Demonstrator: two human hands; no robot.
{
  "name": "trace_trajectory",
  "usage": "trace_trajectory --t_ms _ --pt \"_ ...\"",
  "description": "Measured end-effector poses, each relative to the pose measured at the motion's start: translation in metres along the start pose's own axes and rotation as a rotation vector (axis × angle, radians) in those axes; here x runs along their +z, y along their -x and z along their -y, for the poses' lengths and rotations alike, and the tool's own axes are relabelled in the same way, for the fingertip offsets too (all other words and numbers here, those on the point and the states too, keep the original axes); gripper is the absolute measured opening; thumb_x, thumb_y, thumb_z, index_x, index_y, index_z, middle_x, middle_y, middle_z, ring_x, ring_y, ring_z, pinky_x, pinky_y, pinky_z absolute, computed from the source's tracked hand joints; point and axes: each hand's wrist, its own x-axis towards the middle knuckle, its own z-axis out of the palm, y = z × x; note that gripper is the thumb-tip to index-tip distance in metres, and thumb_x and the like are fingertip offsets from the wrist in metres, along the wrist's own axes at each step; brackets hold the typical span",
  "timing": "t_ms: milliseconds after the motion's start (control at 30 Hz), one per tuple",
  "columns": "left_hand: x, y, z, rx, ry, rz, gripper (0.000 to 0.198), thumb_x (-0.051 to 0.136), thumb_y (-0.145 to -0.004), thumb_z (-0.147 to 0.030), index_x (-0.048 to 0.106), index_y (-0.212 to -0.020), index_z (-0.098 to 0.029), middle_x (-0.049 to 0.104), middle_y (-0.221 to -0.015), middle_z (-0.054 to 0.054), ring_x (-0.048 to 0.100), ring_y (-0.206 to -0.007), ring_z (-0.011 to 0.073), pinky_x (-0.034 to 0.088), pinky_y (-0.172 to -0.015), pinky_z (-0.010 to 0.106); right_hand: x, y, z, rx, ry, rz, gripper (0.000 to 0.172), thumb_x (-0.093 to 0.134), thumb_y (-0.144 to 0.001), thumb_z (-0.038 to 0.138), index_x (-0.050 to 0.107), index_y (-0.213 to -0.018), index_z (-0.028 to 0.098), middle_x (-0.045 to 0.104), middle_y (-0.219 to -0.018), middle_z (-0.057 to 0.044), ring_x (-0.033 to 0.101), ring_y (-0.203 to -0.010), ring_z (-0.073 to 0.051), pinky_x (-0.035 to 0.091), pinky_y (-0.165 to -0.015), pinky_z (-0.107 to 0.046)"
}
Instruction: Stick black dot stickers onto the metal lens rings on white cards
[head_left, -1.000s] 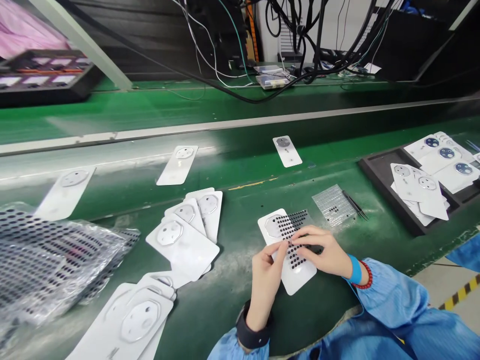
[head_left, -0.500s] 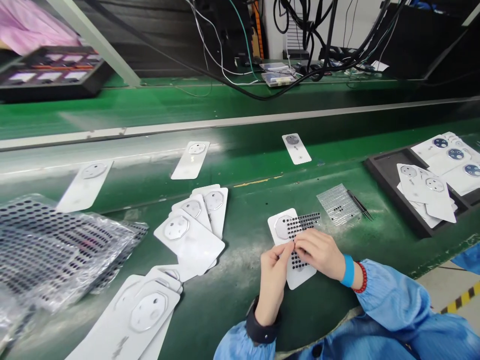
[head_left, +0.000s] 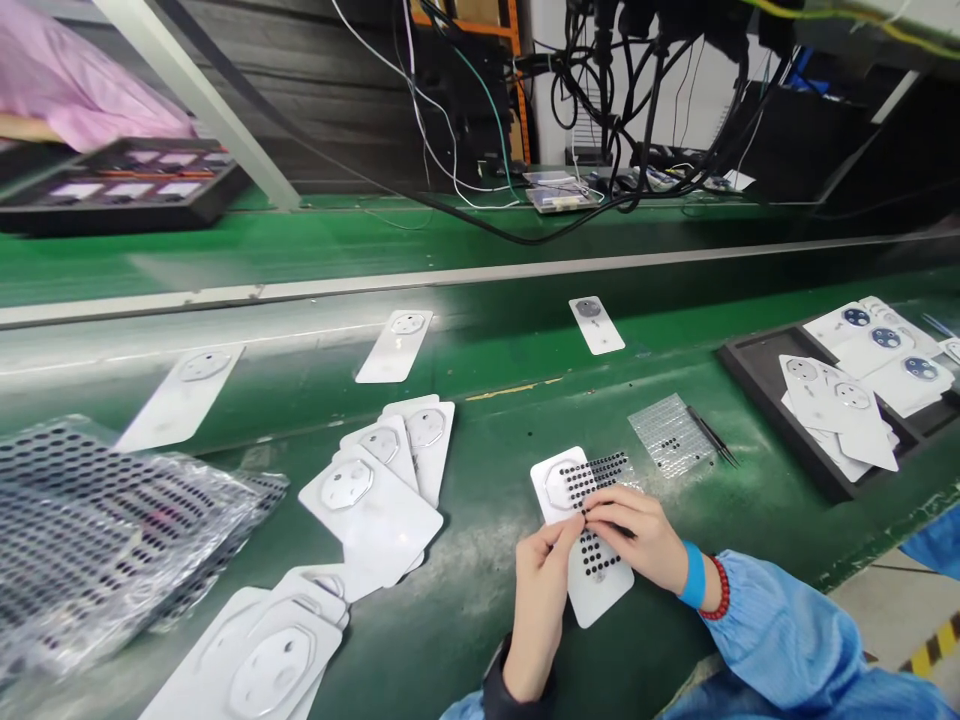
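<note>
Smooth, matt white card (head_left: 609, 598)

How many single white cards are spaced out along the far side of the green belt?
3. The left card lies farthest left, the middle card lies near the center, and the right card lies right of center. All three lie flat and apart; others could sit out of view.

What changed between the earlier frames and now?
Everything sits lower in view: the head camera tipped up. The left hand and right hand stay together over the dotted white card; nothing visibly taken or let go. The tweezers stay beside the clear dot sheet.
</note>
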Motion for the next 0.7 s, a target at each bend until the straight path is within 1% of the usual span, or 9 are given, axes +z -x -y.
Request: trace_trajectory --t_ms 200,367,433,467,533,567,600,633,700 --pt "0.005 0.002 0.002 0.048 -0.065 -0.045 0.03 0.066 -0.075 -0.038 0.075 -0.063 -0.012 0.07 -0.062 0.005 0.061 -0.063 0.0191 0.048 -0.062 0.028 0.002 0.006 -0.001 -0.104 0.185 0.158 0.013 0.049 -0.095 0.011 0.061 -0.098 0.017 0.07 -0.101 -0.009 0.067 -0.091 -0.02 0.059 -0.079 -0.035" --pt "0.0 -0.003 -0.002 0.149 -0.233 -0.124 0.036 0.066 -0.076 -0.045 0.07 -0.059 -0.013 0.067 -0.059 0.005 0.06 -0.06 0.0202 0.046 -0.057 0.028 0.0 0.013 -0.017 -0.023 0.171 0.239 0.012 0.045 -0.098 0.016 0.057 -0.1 0.018 0.068 -0.1 -0.009 0.067 -0.093 -0.021 0.059 -0.078 -0.035" --pt "-0.011 -0.003 -0.007 0.202 -0.273 -0.19 0.027 0.067 -0.075 -0.04 0.074 -0.079 -0.014 0.071 -0.073 0.007 0.064 -0.073 0.0228 0.049 -0.065 0.029 -0.004 0.012 -0.022 0.017 0.143 0.246 0.012 0.045 -0.097 0.016 0.057 -0.097 0.019 0.068 -0.098 -0.009 0.068 -0.091 -0.021 0.058 -0.077 -0.035" --pt "-0.017 0.0 -0.011 0.222 -0.282 -0.218 0.032 0.068 -0.076 -0.037 0.072 -0.098 -0.014 0.071 -0.078 0.006 0.065 -0.078 0.023 0.049 -0.07 0.03 -0.008 0.01 -0.022 0.041 0.117 0.232 0.012 0.046 -0.097 0.016 0.057 -0.095 0.019 0.068 -0.096 -0.008 0.068 -0.09 -0.021 0.058 -0.076 -0.034" --pt "-0.027 0.007 -0.017 0.234 -0.289 -0.248 0.066 0.066 -0.079 -0.034 0.045 -0.14 -0.017 0.068 -0.073 0.001 0.065 -0.072 0.0205 0.049 -0.068 0.029 -0.017 0.002 -0.017 0.094 0.046 0.17 0.012 0.048 -0.095 0.014 0.057 -0.091 0.02 0.068 -0.094 -0.007 0.068 -0.089 -0.019 0.058 -0.077 -0.032" --pt "-0.029 0.012 -0.02 0.227 -0.286 -0.244 0.078 0.064 -0.081 -0.034 0.028 -0.149 -0.018 0.065 -0.067 -0.002 0.063 -0.064 0.0189 0.049 -0.065 0.029 -0.021 -0.003 -0.01 0.118 0.012 0.129 0.011 0.05 -0.094 0.013 0.058 -0.089 0.02 0.068 -0.094 -0.006 0.068 -0.09 -0.018 0.057 -0.078 -0.031" --pt "-0.029 0.017 -0.024 0.219 -0.277 -0.229 0.082 0.063 -0.083 -0.034 0.021 -0.151 -0.018 0.064 -0.065 -0.004 0.061 -0.059 0.0178 0.049 -0.062 0.028 -0.025 -0.008 -0.002 0.133 -0.01 0.088 0.011 0.052 -0.093 0.012 0.058 -0.088 0.02 0.068 -0.096 -0.006 0.067 -0.091 -0.018 0.057 -0.079 -0.03" --pt "-0.028 0.023 -0.027 0.21 -0.265 -0.2 0.077 0.063 -0.084 -0.036 0.026 -0.149 -0.018 0.065 -0.068 -0.003 0.061 -0.059 0.0172 0.05 -0.062 0.028 -0.028 -0.015 0.008 0.137 -0.02 0.053 0.011 0.054 -0.092 0.012 0.058 -0.087 0.02 0.067 -0.098 -0.007 0.066 -0.093 -0.017 0.056 -0.082 -0.031" --pt "-0.019 0.034 -0.034 0.201 -0.234 -0.125 0.052 0.063 -0.083 -0.038 0.052 -0.13 -0.016 0.069 -0.08 0.003 0.064 -0.068 0.018 0.052 -0.065 0.027 -0.029 -0.027 0.03 0.097 -0.01 -0.005 0.01 0.056 -0.091 0.01 0.06 -0.088 0.019 0.065 -0.102 -0.008 0.064 -0.097 -0.018 0.055 -0.086 -0.033"
